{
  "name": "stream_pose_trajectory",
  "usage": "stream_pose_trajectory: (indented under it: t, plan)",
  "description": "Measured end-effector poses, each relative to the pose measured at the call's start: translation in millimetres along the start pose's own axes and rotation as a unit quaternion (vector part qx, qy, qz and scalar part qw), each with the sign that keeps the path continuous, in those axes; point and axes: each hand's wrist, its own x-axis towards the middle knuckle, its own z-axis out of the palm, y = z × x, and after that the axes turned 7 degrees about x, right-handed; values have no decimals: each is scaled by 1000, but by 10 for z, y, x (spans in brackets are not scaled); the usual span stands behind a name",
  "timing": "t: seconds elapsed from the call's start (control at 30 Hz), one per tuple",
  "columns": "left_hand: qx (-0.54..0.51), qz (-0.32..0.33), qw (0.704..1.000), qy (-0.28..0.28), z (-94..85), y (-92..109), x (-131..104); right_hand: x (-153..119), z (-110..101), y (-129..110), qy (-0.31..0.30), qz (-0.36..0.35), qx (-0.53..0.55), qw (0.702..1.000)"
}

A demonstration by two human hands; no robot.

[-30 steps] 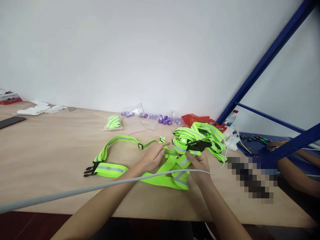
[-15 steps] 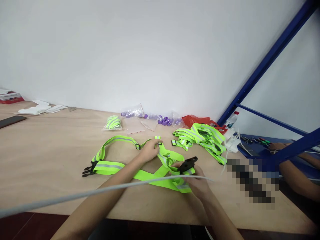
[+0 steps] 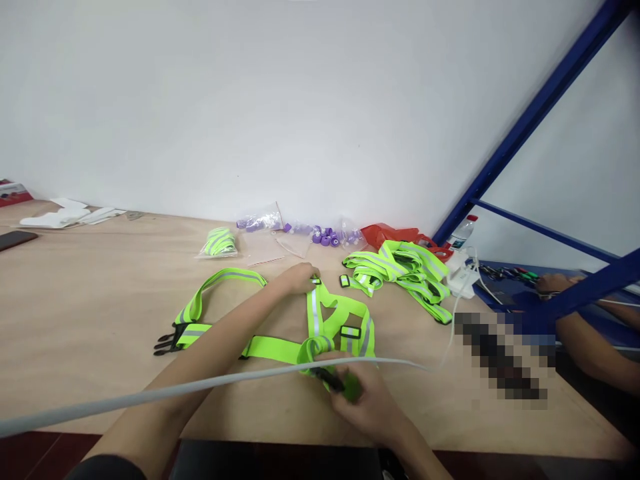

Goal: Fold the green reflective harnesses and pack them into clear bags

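A neon-green reflective strap harness (image 3: 275, 349) with grey stripes lies spread over the table in front of me. My left hand (image 3: 299, 279) is closed at its upper part, pinching the strap beside a small black slider. Nearer to me, my right hand (image 3: 365, 398) grips a black buckle (image 3: 327, 379) on a looped strap end, its fingers partly covering it. Just above that hand, another black slider (image 3: 351, 332) sits on a strap. At the harness's left end a black prong buckle (image 3: 167, 340) rests on the table, unfastened. My left forearm hides part of the straps.
More green straps (image 3: 400, 270) are heaped at the right, by a red bag (image 3: 387, 235) and bottle (image 3: 463, 232). Purple caps (image 3: 325, 236) and a bagged strap (image 3: 219, 243) lie behind. A white cable (image 3: 210, 380) crosses in front. Another person's arm (image 3: 595, 347) is at right.
My right hand has moved left and toward me with the buckle, which has turned downward. The strap by my left hand now hangs straighter and flatter. My left hand has stayed at the slider.
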Motion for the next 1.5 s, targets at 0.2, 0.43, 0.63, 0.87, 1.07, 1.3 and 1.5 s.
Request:
stream_pose_trajectory:
  t: [0.2, 0.43, 0.63, 0.87, 1.07, 1.3, 1.5]
  plan:
    - [-1, -24, 998, 64, -329, -187, 148, -107, 121, -69, -74, -179, -170, 966]
    - [-6, -49, 987, 151, -702, -346, 239, -220, 208, -105, 0, -269, -278, 922]
    - [-14, -65, 981, 181, -793, -367, 234, -373, 268, -93, 79, -278, -234, 928]
    - [-36, -93, 967, 234, -797, -230, 298, -572, 507, -7, 188, -96, -69, 975]
    - [-94, -118, 941, 303, -841, -218, 364, -428, 441, -150, 253, 97, 161, 949]
    - [-179, -127, 917, 334, -653, -314, 375, -402, 388, -237, 170, 292, 564, 753]
    - [-207, -110, 917, 324, -512, -293, 398, -445, 542, -219, 43, 360, 591, 721]
